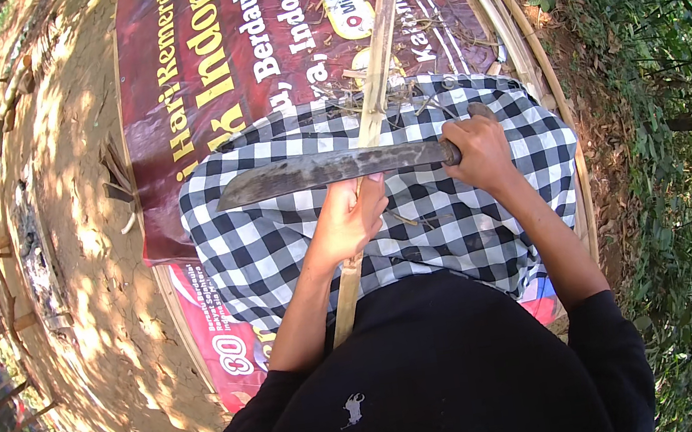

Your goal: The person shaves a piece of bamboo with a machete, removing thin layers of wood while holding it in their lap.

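A long machete (305,174) with a dark, worn blade lies level across my lap, its tip pointing left. My right hand (477,153) is closed around its handle. Below the blade, my left hand (352,219) grips a long pale bamboo strip (378,66), which runs from beside my waist away to the far edge of view. The blade crosses over the strip just beyond my left fingers; whether it touches the strip I cannot tell. A black-and-white checked cloth (271,249) covers my lap, with thin shavings scattered on it.
Under me a dark red printed banner (160,154) is spread out, littered with shavings at its far right. Bamboo poles (503,8) edge it on the right, with dry leaves and green plants (679,196) beyond. Bare sunlit earth (89,278) stretches to the left.
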